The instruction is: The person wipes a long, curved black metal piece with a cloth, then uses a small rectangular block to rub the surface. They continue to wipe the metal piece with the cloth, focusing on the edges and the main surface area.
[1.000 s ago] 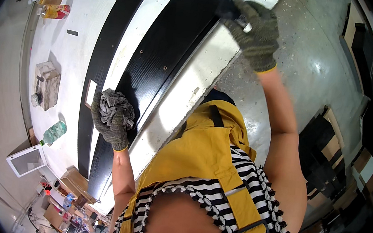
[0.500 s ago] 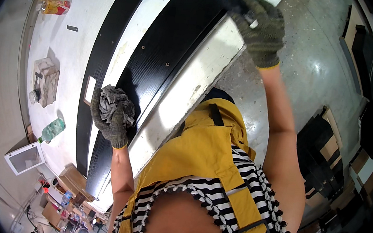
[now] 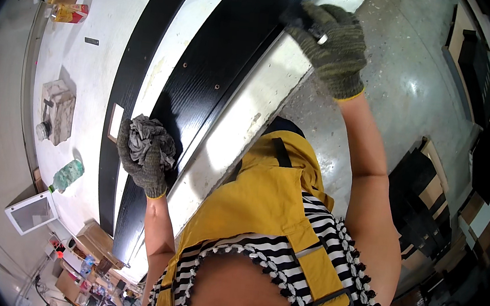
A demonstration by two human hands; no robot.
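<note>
A wide black wood-grained board (image 3: 207, 59) lies along the white bench (image 3: 93, 89), with small holes in its face. My left hand (image 3: 146, 172), in a dark knitted glove, is closed around a crumpled grey rag (image 3: 152, 142) above the near part of this board. At the far end, my gloved right hand (image 3: 335, 49) grips a dark object (image 3: 299, 20) against the board's right edge. Motion blur and the fingers hide its exact kind; a small whitish piece shows between them. A narrower black strip (image 3: 139, 52) with a rectangular cut-out runs to the left.
On the bench's left side are a red-and-yellow can (image 3: 70, 13), a marbled box (image 3: 58, 110), a green-tinted plastic bottle (image 3: 68, 175) and a small dark plate (image 3: 92, 41). A white-framed panel (image 3: 31, 212) stands nearby. Black boards (image 3: 422, 201) are stacked on the floor at right.
My right hand has slid slightly nearer and to the left along the board's edge with the dark object. My left hand stays almost in place with the rag.
</note>
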